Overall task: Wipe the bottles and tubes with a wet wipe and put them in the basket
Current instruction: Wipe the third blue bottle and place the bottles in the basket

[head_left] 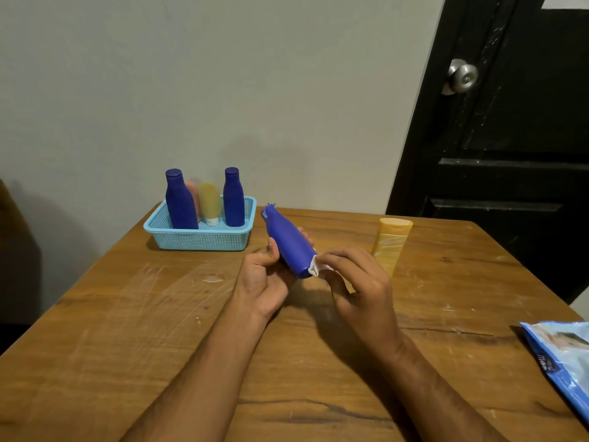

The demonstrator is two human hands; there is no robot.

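Left hand [266, 275] curled around a blue bottle [288, 242], tilted above the table [127, 314], cap end toward the basket [199, 239]. Right hand [360, 282] pinching a white wipe [315, 267] against the bottle's base. Yellow bottle [392, 244] lying just beside.

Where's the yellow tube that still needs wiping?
In the head view, the yellow tube lies on the wooden table right of centre, just behind the right hand, well right of the blue basket.
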